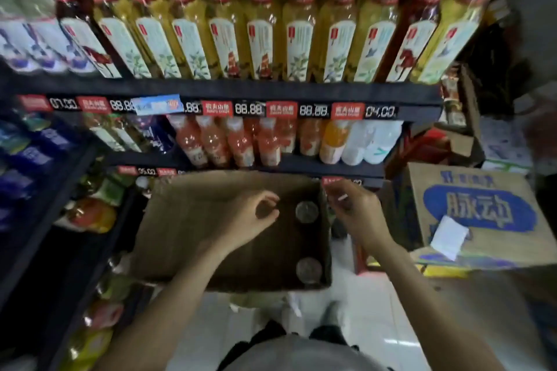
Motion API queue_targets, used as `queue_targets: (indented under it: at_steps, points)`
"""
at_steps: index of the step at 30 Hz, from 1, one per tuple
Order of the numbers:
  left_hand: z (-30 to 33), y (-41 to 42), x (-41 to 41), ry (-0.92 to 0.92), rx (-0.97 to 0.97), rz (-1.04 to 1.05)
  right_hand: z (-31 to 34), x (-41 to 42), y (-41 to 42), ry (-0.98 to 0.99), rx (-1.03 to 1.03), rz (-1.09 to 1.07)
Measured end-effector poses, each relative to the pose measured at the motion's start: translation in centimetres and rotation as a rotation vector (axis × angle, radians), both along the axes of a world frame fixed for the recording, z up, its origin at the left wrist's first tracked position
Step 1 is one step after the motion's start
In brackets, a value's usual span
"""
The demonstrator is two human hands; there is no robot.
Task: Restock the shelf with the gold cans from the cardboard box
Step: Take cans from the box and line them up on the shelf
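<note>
Just above the pale tiled floor (370, 310), in front of the person's body, sits an open brown cardboard box (193, 220). Along its right wall stand two round metal can tops: the nearer can (309, 270) in the near right corner, the farther can (306, 212) toward the far right corner. The rest of the box floor looks bare.

The left hand (250, 220) hovers inside the box just left of the farther can, fingers curled and parted, holding nothing. The right hand (355, 214) hangs over the box's right wall, fingers loosely bent; whether it pinches anything I cannot tell.

To the right lies a second cardboard carton with a blue oval label (479, 208), a white paper slip on it.

Beyond the box rises a dark shelf rail with price tags (241, 108), orange and clear bottles (241, 141) beneath it, and tall yellow bottles (262, 33) on the tier above.
</note>
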State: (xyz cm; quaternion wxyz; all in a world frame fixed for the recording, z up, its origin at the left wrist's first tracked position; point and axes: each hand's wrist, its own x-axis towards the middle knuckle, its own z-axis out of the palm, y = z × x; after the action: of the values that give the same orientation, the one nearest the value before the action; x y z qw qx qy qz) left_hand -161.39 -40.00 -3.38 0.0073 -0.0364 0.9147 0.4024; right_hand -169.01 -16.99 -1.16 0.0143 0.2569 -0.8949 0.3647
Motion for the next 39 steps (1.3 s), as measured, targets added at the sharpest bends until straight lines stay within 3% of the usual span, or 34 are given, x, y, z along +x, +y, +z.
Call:
queue_targets:
  at_steps: [5,12,17,23,35,39]
  points:
    - [-6.0,-0.4,3.2,-0.206,-0.214,-0.178,-5.2,4.5,-0.2,-0.042,0.434,0.166]
    - [-8.5,-0.1,-1.6,-0.117,-0.227,-0.16,-8.2,6.2,-2.3,0.117,0.889,0.347]
    - [-10.0,1.9,-6.3,-0.17,-0.362,-0.311,-8.5,6.4,-3.8,0.007,1.091,0.404]
    - [-12.4,3.9,-8.3,-0.292,-0.513,-0.412,-8.9,5.9,-4.5,-0.072,1.095,0.382]
    - [-12.4,-1.8,-4.3,-0.113,-0.235,-0.062,-9.6,4.3,-6.5,0.017,0.878,0.264]
    - [-12.6,-2.6,-3.0,-0.164,-0.217,0.009,-10.7,3.8,-7.1,-0.126,0.801,0.27]
